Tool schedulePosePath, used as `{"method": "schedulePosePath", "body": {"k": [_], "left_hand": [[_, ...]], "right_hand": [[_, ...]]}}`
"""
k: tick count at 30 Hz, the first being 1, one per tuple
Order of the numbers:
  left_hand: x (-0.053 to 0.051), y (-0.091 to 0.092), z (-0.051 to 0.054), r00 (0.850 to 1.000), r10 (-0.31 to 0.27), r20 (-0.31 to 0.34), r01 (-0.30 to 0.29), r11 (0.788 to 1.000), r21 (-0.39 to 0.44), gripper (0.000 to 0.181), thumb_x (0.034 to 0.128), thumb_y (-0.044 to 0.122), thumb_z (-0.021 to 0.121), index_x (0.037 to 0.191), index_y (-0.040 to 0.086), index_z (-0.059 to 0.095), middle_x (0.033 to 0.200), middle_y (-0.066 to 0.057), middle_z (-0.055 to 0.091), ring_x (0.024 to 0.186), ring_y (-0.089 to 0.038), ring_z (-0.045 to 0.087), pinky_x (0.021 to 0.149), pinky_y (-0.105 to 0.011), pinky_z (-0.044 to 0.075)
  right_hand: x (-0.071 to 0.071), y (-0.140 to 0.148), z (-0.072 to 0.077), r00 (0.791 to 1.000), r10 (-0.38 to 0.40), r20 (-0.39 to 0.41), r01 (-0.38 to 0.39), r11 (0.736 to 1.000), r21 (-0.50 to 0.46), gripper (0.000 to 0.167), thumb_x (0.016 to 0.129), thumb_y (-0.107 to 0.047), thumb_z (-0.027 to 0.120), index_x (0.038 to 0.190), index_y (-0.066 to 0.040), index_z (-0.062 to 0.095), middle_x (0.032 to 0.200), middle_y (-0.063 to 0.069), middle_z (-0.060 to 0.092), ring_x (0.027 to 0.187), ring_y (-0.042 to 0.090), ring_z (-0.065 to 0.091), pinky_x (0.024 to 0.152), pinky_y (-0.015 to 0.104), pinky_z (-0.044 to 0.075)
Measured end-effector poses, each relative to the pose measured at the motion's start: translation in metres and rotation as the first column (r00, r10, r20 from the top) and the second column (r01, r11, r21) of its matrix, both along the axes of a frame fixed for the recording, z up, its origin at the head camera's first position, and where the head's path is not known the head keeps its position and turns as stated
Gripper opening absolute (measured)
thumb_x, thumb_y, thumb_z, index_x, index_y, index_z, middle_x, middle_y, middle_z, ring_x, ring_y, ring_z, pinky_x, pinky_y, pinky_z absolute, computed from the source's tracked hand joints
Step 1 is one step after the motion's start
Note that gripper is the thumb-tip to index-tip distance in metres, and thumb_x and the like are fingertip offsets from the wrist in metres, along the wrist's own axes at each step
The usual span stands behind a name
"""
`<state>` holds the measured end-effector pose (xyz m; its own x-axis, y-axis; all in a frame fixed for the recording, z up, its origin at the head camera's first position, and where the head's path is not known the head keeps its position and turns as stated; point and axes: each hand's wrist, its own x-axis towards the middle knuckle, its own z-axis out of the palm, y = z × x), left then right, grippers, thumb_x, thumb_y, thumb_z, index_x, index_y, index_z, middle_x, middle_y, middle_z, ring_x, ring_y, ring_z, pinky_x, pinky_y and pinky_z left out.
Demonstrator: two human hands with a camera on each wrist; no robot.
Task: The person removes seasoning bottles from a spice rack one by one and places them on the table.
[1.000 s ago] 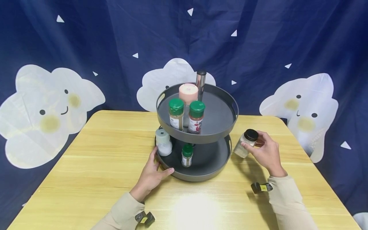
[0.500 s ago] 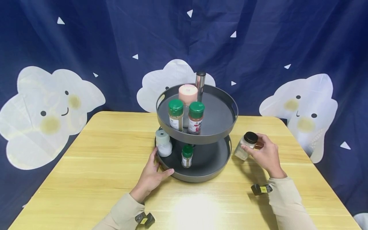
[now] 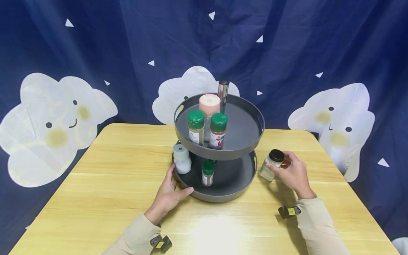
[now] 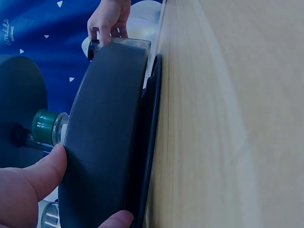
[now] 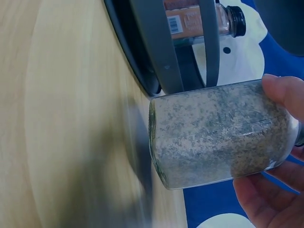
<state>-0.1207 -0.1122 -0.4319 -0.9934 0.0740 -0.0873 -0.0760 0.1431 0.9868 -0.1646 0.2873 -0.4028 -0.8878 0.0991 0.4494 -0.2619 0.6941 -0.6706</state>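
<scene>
In the head view, the right hand (image 3: 294,175) grips a clear jar (image 3: 266,171) with a black lid (image 3: 276,155), slightly tilted, right of a dark two-tier round tray (image 3: 220,154). Pale flakes fill this jar (image 5: 213,137) in the right wrist view, with thumb and fingers of the right hand (image 5: 273,199) on opposite sides. The left hand (image 3: 165,198), its fingers spread, touches the lower tier's rim (image 3: 216,198) at the front left. In the left wrist view, the left hand's thumb (image 4: 50,171) lies against the rim's edge.
On the upper tier stand a pink-lidded jar (image 3: 209,105) and two green-capped bottles (image 3: 196,129). The lower tier holds a white-lidded container (image 3: 182,159) and a small green-capped bottle (image 3: 208,173). A metal post (image 3: 223,92) rises at the back. A patterned blue curtain (image 3: 178,35) hangs behind.
The right hand and its jar have moved a little toward the front of the table. The left hand has stayed on the lower rim.
</scene>
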Motion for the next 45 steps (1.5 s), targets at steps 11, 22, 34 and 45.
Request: {"method": "schedulePosePath", "body": {"k": [11, 22, 34, 45], "left_hand": [[0.0008, 0.0008, -0.0006, 1.0, 0.003, 0.012, -0.003, 1.0, -0.009, 0.109, 0.0761, 0.009, 0.083, 0.156, 0.011, 0.009, 0.16, -0.019, 0.002, 0.14, -0.046, 0.018, 0.113, -0.048, 0.026], [0.0003, 0.001, -0.0011, 1.0, 0.002, 0.007, -0.002, 1.0, -0.006, 0.11, 0.0758, 0.009, 0.084, 0.156, 0.01, 0.009, 0.16, -0.017, 0.003, 0.141, -0.044, 0.017, 0.114, -0.048, 0.024], [0.0005, 0.0001, -0.0005, 1.0, 0.002, 0.024, -0.002, 1.0, 0.002, 0.11, 0.076, 0.01, 0.084, 0.156, 0.012, 0.008, 0.16, -0.018, 0.002, 0.14, -0.046, 0.018, 0.113, -0.047, 0.026], [0.001, -0.0001, 0.0007, 1.0, -0.001, 0.021, 0.001, 1.0, 0.003, 0.11, 0.0764, 0.01, 0.083, 0.156, 0.012, 0.008, 0.16, -0.019, 0.001, 0.14, -0.047, 0.017, 0.112, -0.047, 0.027]], "right_hand": [[0.0003, 0.0018, -0.0062, 1.0, 0.008, 0.014, -0.009, 1.0, 0.022, 0.056, 0.071, -0.013, 0.087, 0.115, 0.007, 0.059, 0.096, 0.023, 0.068, 0.08, 0.004, 0.06, 0.068, 0.006, 0.048], [0.0016, -0.0003, -0.0048, 0.999, 0.006, 0.034, -0.006, 1.0, 0.023, 0.056, 0.071, -0.012, 0.087, 0.115, 0.007, 0.058, 0.096, 0.022, 0.069, 0.081, 0.003, 0.059, 0.068, 0.005, 0.047], [0.0004, -0.0002, -0.0057, 0.999, 0.009, 0.046, -0.01, 1.0, 0.02, 0.057, 0.072, -0.013, 0.087, 0.116, 0.007, 0.058, 0.098, 0.023, 0.068, 0.082, 0.01, 0.062, 0.069, 0.006, 0.048], [0.0001, 0.0022, -0.0078, 0.998, 0.012, 0.06, -0.012, 1.0, 0.006, 0.058, 0.073, -0.016, 0.087, 0.117, 0.007, 0.057, 0.099, 0.023, 0.068, 0.08, -0.01, 0.055, 0.069, 0.007, 0.049]]}}
